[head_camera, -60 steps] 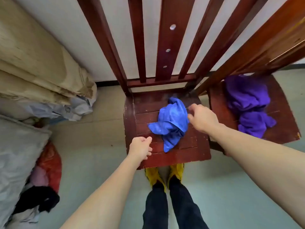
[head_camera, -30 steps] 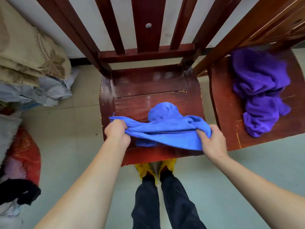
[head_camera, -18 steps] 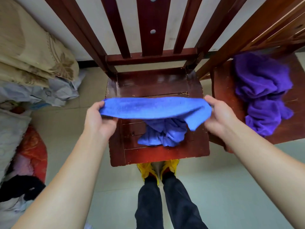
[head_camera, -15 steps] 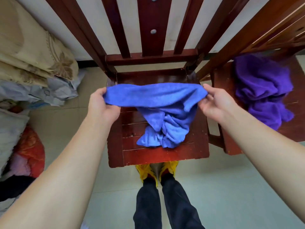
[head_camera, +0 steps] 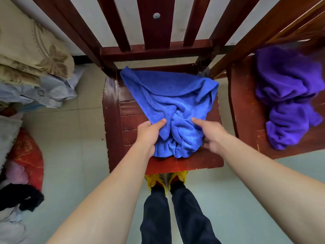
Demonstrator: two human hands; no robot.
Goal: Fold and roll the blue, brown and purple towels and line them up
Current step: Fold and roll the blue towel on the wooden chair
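Head view: blue towel point(head_camera: 168, 95) lies on the chair seat point(head_camera: 112, 120), spread toward the backrest, bunched near the front edge. Left hand point(head_camera: 149, 132) pinches a fold, thumb on top. Right hand point(head_camera: 211, 136), fingers spread, touches the bunch without clasping. Purple towel point(head_camera: 288, 95) lies crumpled right of the seat.

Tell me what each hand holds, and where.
Left hand pinches the crumpled blue cloth towel at its near-left edge; right hand touches the near-right bunch, grip unclear.
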